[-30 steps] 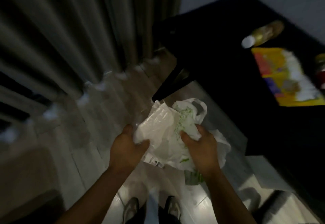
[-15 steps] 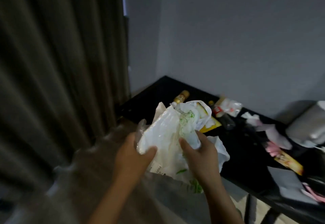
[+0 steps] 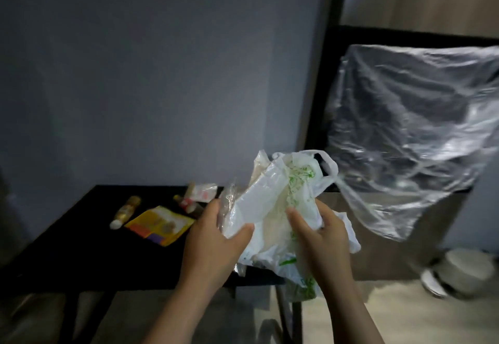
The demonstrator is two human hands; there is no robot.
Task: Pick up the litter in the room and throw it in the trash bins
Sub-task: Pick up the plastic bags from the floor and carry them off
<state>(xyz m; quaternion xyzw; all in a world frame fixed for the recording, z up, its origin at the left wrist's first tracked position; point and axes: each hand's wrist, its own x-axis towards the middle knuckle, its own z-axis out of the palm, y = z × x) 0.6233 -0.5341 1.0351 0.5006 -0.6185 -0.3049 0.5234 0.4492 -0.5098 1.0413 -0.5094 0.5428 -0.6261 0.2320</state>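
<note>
A crumpled bundle of white plastic bags (image 3: 272, 203) with green print is held in front of me at chest height. My left hand (image 3: 216, 243) grips its left side, thumb over the plastic. My right hand (image 3: 321, 238) grips its right side with curled fingers. Behind the bundle stands a black table (image 3: 67, 249) with litter on it: a small bottle (image 3: 125, 211) lying on its side, a yellow packet (image 3: 159, 224) and a white wrapper (image 3: 201, 195). A round grey bin (image 3: 459, 273) stands on the floor at the lower right.
A chair back wrapped in clear plastic sheeting (image 3: 413, 133) stands to the right of the table. A grey wall (image 3: 162, 73) is behind the table. A black frame post (image 3: 324, 68) rises beside the chair. Pale floor shows below.
The view has swung up and to the right, from the curtain and floor to the table, chair and bin. Both hands have kept hold of the bag bundle.
</note>
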